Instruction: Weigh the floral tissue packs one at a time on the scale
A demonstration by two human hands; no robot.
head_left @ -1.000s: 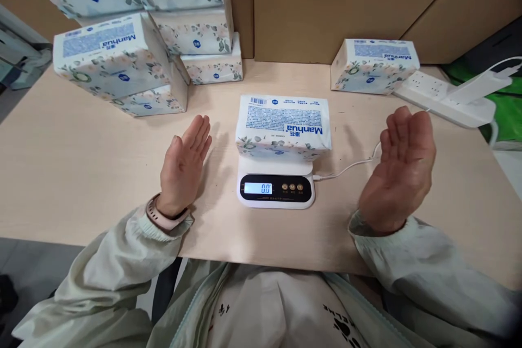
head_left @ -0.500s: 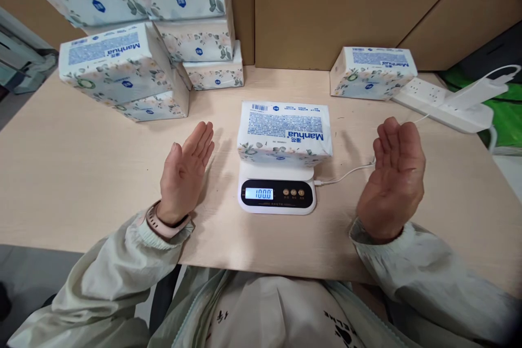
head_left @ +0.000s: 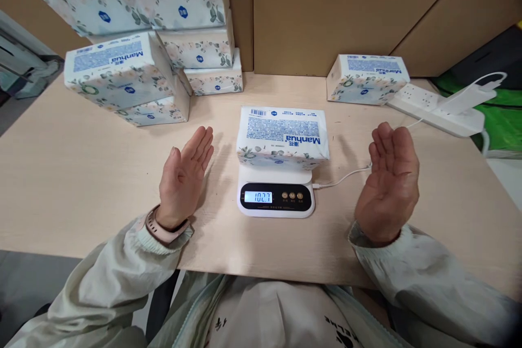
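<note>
A white tissue pack (head_left: 283, 133) with blue print rests on the white digital scale (head_left: 276, 175), whose lit display (head_left: 258, 197) appears to read 102.7. To the left of the scale, my left hand (head_left: 183, 179) is raised, palm inward, its fingers stretched out and holding nothing; a pink band circles that wrist. My right hand (head_left: 389, 182) is on the other side, palm turned inward, fingers extended and slightly curved, also holding nothing. Both hands are apart from the pack and the scale.
Tissue packs (head_left: 179, 5) are stacked at the back left, with two more (head_left: 122, 73) leaning in front. Another pack (head_left: 365, 80) sits at the back right beside a white power strip (head_left: 438, 109). A white cable (head_left: 342, 178) runs from the scale. Cardboard boxes (head_left: 326, 16) line the back.
The display reading has gone from 100.0 to about 102.7. The view has shifted slightly; both hands keep nearly the same pose beside the scale.
</note>
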